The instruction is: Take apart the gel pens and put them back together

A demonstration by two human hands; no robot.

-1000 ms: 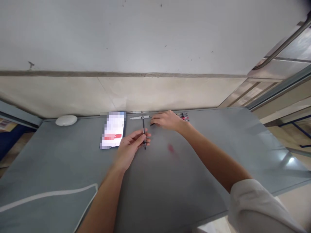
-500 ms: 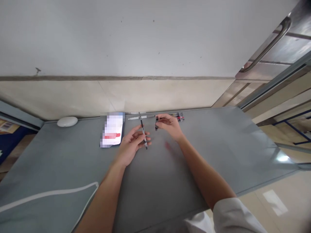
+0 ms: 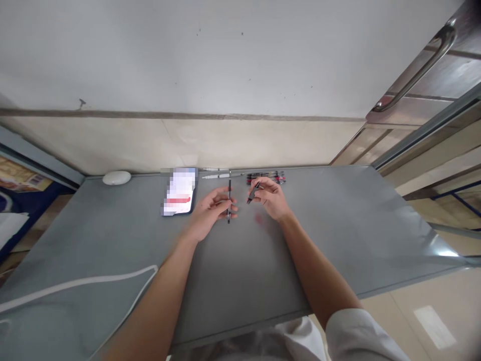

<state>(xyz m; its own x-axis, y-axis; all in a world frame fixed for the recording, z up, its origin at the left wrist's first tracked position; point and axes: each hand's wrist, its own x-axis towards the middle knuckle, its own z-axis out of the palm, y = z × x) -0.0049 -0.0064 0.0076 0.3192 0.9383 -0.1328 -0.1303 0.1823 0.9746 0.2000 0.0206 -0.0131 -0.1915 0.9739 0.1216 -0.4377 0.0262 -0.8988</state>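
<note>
Between thumb and fingers, my left hand [image 3: 210, 212] holds a slim dark pen [image 3: 229, 201], which stands nearly upright in the view. My right hand [image 3: 271, 199] pinches a short black pen part [image 3: 253, 193], tilted, a little to the right of the pen; the two pieces are apart. Behind my right hand lies a group of several black and red pens [image 3: 278, 173]. White pens [image 3: 217, 176] lie by the wall, beyond my left hand. To the left of that hand is a phone [image 3: 179, 191] with its screen lit.
A white oval object [image 3: 116, 177] sits at the back left of the grey table [image 3: 240, 281]. A white cable [image 3: 82, 282] crosses the left front. The wall [image 3: 240, 143] rises along the back edge. A metal handle [image 3: 417, 75] is at the upper right.
The pen in my left hand has turned more upright. The black part in my right hand has tilted and moved slightly right, uncovering more of the pens behind. The view has shifted slightly.
</note>
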